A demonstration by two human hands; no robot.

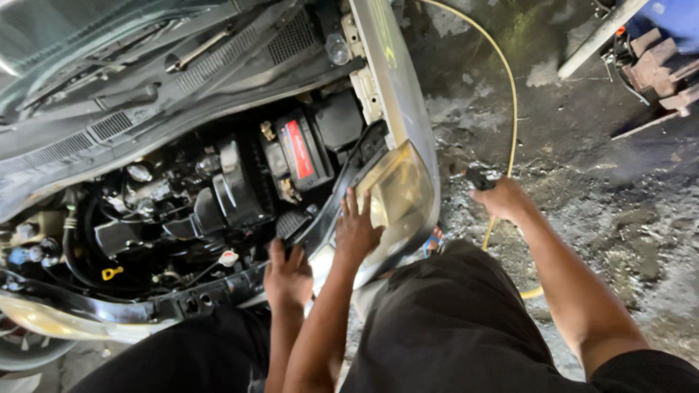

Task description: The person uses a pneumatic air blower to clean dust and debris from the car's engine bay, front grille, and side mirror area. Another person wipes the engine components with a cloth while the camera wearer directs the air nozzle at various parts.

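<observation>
My left hand (357, 231) lies flat with spread fingers on the clear headlight (399, 191) of a car with its bonnet up. Out to the right, over the wet ground, my right hand (501, 198) is closed around a black nozzle (480, 177) on a yellow hose (512, 109). Just left of my left hand, another person's hand (287, 276) grips the black front crossmember (218, 291) of the engine bay. Black clothing fills the bottom of the view.
The open engine bay holds a battery with a red label (300, 149), a black air box (237, 191), hoses and a yellow dipstick handle (111, 273). The concrete floor (611, 211) is wet and stained. Metal parts and a white pipe (597, 36) lie at the top right.
</observation>
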